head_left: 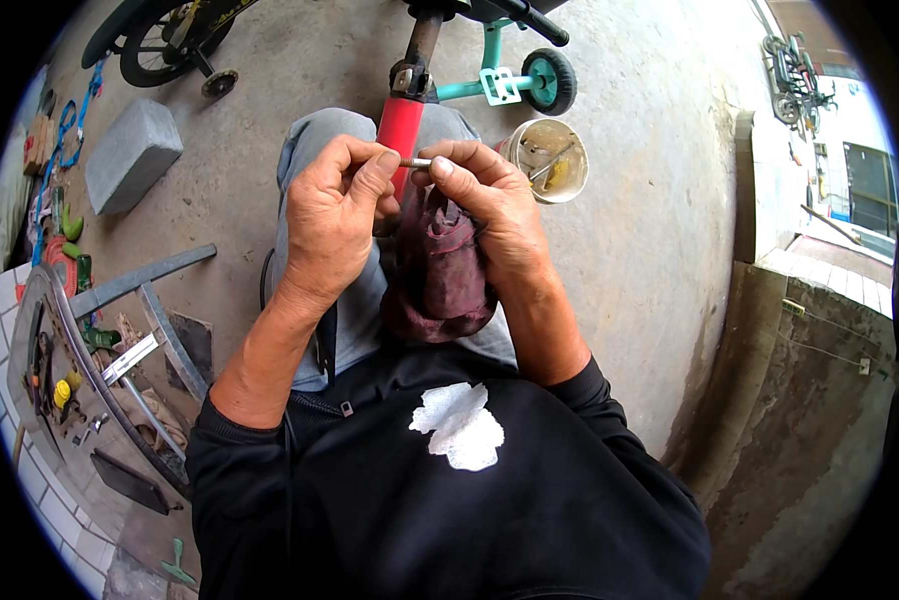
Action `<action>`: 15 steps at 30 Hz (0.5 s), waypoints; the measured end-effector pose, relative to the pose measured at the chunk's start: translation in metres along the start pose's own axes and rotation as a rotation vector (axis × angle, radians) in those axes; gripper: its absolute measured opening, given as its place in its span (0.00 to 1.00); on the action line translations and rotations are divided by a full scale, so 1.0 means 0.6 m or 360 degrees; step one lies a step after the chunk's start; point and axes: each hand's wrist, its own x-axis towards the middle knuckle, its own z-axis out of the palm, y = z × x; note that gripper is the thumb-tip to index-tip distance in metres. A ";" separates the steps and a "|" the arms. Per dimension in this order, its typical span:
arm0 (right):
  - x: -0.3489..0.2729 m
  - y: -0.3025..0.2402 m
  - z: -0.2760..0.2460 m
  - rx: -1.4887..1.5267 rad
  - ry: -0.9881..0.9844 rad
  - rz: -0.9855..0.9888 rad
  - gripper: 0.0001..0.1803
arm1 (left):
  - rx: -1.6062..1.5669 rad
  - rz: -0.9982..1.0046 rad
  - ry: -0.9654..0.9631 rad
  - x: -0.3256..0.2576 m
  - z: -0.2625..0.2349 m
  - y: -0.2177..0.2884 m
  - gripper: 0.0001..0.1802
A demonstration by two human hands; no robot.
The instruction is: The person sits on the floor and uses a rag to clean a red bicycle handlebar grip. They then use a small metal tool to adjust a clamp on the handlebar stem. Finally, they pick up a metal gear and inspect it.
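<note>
My left hand [332, 215] and my right hand [490, 200] meet above my lap, both pinching a small metal pin or bolt [416, 162] between thumbs and fingertips. A dark red rag [440, 270] hangs under my right hand and rests on my grey-trousered knee. Just beyond the hands stands a red tube [402, 128] of a small bicycle frame, rising to a black stem.
A round plastic tub [552, 158] with small parts sits right of my hands. A teal child's bike with a training wheel [550, 80] stands ahead. Left lie a grey brick [132, 155], a metal rack [140, 330] and a tray of tools [55, 370]. A concrete step drops at right.
</note>
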 end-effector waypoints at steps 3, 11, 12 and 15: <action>-0.002 -0.009 -0.003 0.0021 -0.0050 0.0159 0.11 | -0.0028 0.0021 -0.0007 0.001 -0.001 -0.005 0.10; 0.003 -0.003 -0.013 0.0109 0.0002 0.0068 0.10 | -0.0186 -0.0079 0.0015 0.007 -0.003 -0.007 0.09; 0.004 -0.007 -0.014 0.0105 0.0030 0.0052 0.10 | -0.0220 -0.0082 0.0030 0.011 -0.004 -0.007 0.08; 0.016 -0.015 -0.030 0.0040 0.0122 -0.0039 0.11 | -0.0286 -0.0079 0.0069 0.021 -0.005 -0.010 0.08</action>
